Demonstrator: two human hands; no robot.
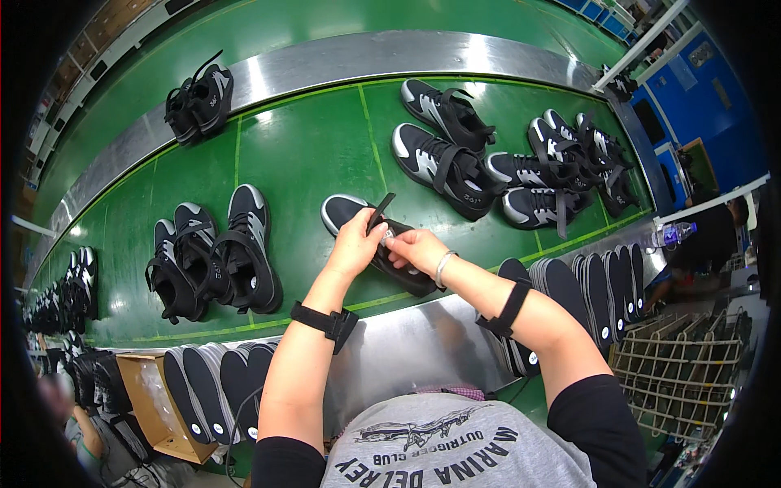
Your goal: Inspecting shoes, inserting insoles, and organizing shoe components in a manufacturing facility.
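A black sneaker (340, 207) with a silver toe lies on the green belt in front of me, its toe pointing up and left. My left hand (355, 246) is closed at the shoe's opening, with the black strap (381, 210) standing up between its fingers. Close beside it, my right hand (419, 250) is pinched over the tongue area. A small whitish bit shows between the two hands' fingertips, too small to name. Fingers cover most of the shoe's middle; its heel shows below my right hand.
Several black-and-silver sneakers (443, 167) lie to the right, and more sneakers (244, 252) to the left. One pair (199, 102) sits on the far metal rim. Stacks of insoles (561, 293) line the near metal edge (390, 350), beside an open cardboard box (142, 398). Another person (85, 431) is at lower left.
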